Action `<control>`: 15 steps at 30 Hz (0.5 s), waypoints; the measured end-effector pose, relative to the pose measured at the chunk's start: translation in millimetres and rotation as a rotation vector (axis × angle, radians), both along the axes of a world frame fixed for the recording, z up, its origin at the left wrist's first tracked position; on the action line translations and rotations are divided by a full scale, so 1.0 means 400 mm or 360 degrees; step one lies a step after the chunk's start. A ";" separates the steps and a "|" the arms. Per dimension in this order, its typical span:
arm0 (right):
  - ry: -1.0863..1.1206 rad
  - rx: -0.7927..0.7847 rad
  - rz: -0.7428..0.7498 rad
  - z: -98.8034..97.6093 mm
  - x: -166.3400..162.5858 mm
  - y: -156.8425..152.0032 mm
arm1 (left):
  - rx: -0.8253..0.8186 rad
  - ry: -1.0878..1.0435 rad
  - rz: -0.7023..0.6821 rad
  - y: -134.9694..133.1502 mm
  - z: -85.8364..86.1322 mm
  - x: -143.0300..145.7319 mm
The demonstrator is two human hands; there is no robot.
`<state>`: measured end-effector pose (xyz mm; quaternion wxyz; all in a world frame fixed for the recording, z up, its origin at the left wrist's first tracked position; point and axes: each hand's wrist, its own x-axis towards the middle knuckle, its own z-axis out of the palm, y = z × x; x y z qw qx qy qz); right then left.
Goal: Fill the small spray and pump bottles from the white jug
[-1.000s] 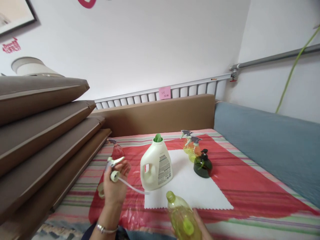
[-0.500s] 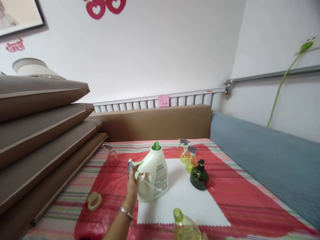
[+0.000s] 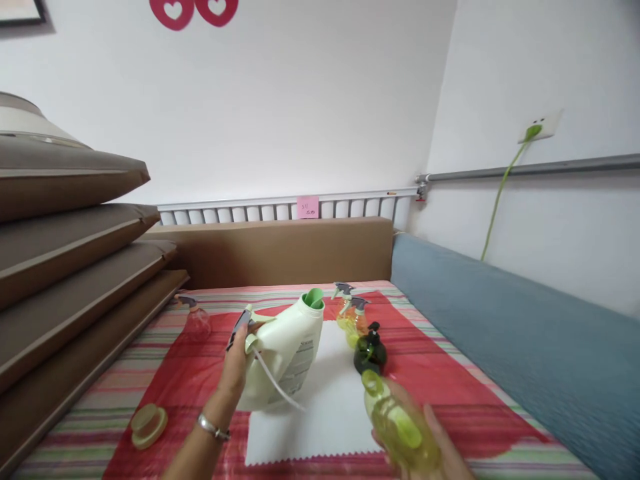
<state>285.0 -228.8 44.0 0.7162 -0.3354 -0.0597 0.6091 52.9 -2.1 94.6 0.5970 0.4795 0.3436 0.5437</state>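
My left hand (image 3: 235,370), with a silver bracelet at the wrist, is closed around a grey and pale green trigger sprayer head (image 3: 245,323) with a dangling white tube. It also grips the handle side of a large pale green detergent jug (image 3: 295,347). The jug leans to the right, its open green-lined mouth pointing up and right. My right hand (image 3: 445,443) is wrapped around a clear yellow-green bottle (image 3: 403,427). That bottle has an open neck and tilts up and left. Under the jug lies a white sheet (image 3: 320,433) with a zigzag edge.
Two spray bottles (image 3: 356,327) and a dark green pump bottle (image 3: 370,353) stand behind. A pinkish spray bottle (image 3: 199,323) is at the back left. A pale cap (image 3: 149,425) lies on the red cloth. Stacked brown cushions (image 3: 75,233) line the left; a blue padded side (image 3: 480,320) the right.
The jug has gone from upright to leaning right in my left hand. My right hand has raised the yellow-green bottle into fuller view. The camera view has turned slightly right.
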 end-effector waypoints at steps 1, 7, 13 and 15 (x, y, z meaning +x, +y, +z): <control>-0.0083 0.0037 -0.0041 0.033 0.017 0.003 | -0.0010 0.0061 -0.0004 0.000 0.004 -0.001; -0.0522 0.0180 -0.0108 0.172 0.105 0.051 | 0.0033 0.0318 -0.0036 0.003 -0.031 0.022; -0.0885 0.0057 -0.0205 0.209 0.171 0.125 | 0.0131 0.0498 -0.0112 -0.020 -0.013 0.057; -0.1045 0.0058 -0.0199 0.212 0.188 0.142 | 0.0145 0.0548 -0.0119 -0.023 -0.005 0.061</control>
